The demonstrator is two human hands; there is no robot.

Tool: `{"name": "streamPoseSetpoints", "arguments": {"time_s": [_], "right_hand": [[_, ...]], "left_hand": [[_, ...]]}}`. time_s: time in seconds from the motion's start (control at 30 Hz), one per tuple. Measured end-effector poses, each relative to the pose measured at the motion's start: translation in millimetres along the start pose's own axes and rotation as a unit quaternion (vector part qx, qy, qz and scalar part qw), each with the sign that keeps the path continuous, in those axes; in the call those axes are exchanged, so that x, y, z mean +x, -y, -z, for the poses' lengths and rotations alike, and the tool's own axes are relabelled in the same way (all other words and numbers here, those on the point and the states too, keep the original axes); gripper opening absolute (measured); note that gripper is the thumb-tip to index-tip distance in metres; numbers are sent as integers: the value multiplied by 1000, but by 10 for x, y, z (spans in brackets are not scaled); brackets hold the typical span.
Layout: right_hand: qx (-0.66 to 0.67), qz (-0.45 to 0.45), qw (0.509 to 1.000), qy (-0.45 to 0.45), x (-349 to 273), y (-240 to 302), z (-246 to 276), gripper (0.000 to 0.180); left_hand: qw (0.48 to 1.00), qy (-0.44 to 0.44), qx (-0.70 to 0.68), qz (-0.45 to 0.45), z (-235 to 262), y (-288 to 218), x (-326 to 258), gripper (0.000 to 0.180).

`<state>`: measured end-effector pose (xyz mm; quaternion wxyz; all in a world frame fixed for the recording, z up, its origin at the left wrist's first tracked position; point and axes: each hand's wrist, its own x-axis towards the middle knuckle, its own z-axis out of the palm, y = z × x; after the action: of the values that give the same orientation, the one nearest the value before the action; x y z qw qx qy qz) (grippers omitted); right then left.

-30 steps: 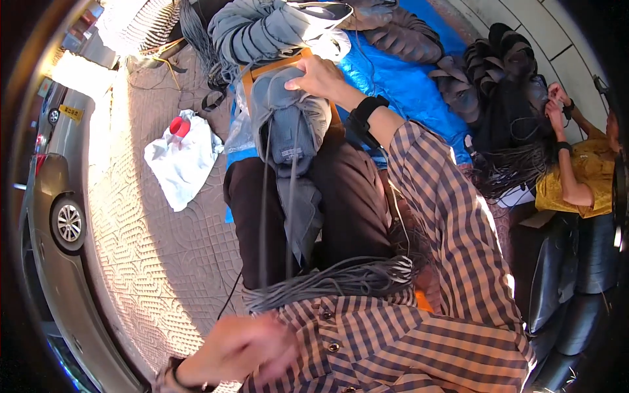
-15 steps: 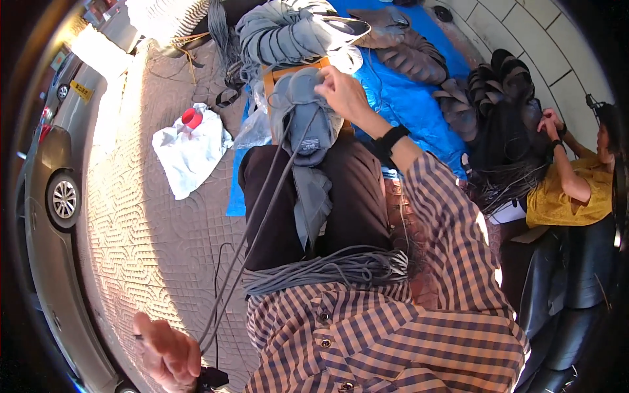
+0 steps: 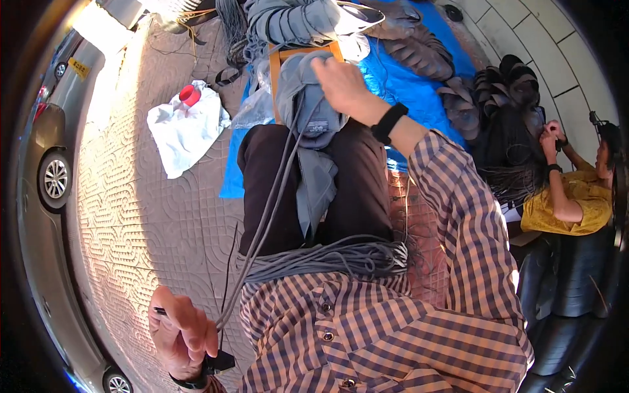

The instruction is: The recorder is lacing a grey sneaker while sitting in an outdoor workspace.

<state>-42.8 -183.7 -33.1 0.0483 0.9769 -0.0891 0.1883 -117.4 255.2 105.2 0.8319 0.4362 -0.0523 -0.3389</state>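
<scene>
A grey shoe upper (image 3: 303,80) with a printed patch inside rests at my knees. My right hand (image 3: 342,85) is closed on its far right edge, fingertips partly hidden. Two long grey shoelace strands (image 3: 267,213) run taut from the upper down to my left hand (image 3: 182,331), low on the left. That hand is closed, with the strands passing into its finger side. A small dark band or object shows at one of its fingers; I cannot tell which. Another grey upper piece (image 3: 316,190) hangs between my thighs, and a bundle of grey laces (image 3: 321,261) lies across my lap.
Beyond my knees is a wooden stool (image 3: 336,50), with stacked grey uppers (image 3: 288,23) behind it. A white cloth (image 3: 177,141) carries a red cap (image 3: 190,95). Dark uppers (image 3: 458,108) lie by a blue sheet (image 3: 419,85). A co-worker (image 3: 563,196) sits right; a car (image 3: 42,262) stands left.
My left hand has risen a little and shifted right, the lace strands still running to it. My right hand stays at the upper, slightly further over its edge. The whole view has tilted slightly.
</scene>
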Motion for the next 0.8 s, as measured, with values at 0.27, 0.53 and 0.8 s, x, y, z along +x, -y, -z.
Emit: {"name": "streamPoseSetpoints", "arguments": {"time_s": [0.27,0.53,0.8], "right_hand": [[360,-265,895,-11,-224,-205,-88,28],[146,-138,978,59,-152,-107,-67,29],[308,-143,927,159,-37,-271,88,30]], "left_hand": [[999,3,-20,33,243,162,-1,22],[895,-119,175,393,653,424,-534,15],[961,-147,2,234,559,465,-836,29]]}}
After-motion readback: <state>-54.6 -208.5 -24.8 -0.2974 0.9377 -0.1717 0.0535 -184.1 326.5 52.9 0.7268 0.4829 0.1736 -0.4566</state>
